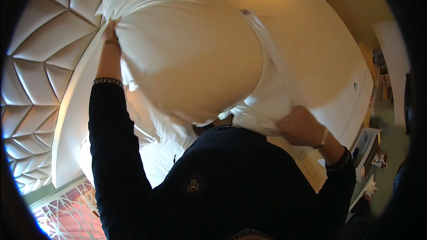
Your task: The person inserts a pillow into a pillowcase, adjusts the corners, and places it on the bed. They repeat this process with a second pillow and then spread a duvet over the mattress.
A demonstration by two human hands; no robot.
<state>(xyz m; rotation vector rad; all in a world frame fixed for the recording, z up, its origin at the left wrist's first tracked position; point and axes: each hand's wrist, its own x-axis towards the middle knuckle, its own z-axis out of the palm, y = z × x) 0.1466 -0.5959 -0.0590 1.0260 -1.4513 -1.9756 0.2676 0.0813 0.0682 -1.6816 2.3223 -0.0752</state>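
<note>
While the left hand (111, 31) grips the bunched corner of a raised white pillow (191, 58), the right hand (300, 126) clenches loose white cloth (255, 120), apparently left to straighten.

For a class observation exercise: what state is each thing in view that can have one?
White pillow: plump, gathered at one edge
Left hand: fingers closed on that gathered edge
Right hand: fingers closed on white cloth
White cloth: bunched, creased
White bedding: crumpled
Dark sleeves: ending short of the wrists
</note>
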